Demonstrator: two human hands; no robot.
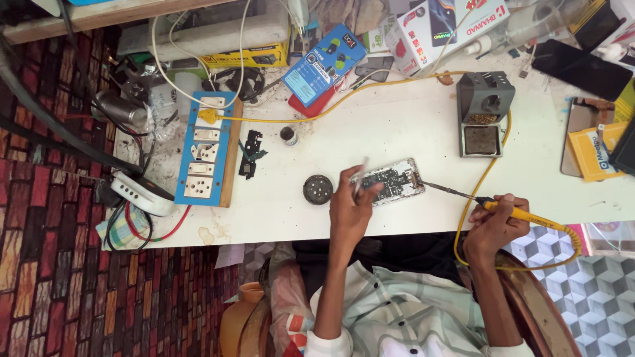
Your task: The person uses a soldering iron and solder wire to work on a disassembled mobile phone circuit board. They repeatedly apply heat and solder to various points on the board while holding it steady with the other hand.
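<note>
An opened phone (395,180) with its circuit board bare lies on the white table (397,125). My left hand (352,203) rests on the phone's left end and pinches thin tweezers (362,176) that point up over the board. My right hand (497,221) grips a yellow-handled soldering iron (512,211); its dark tip (426,184) touches the phone's right edge. The iron's yellow cable (476,192) loops past my right wrist and runs across the table.
A grey iron stand with sponge (483,112) sits behind the phone. A small round dark tin (318,189) lies left of my left hand. A blue switch board (206,149), a black phone part (250,153), boxes and phones crowd the table's edges.
</note>
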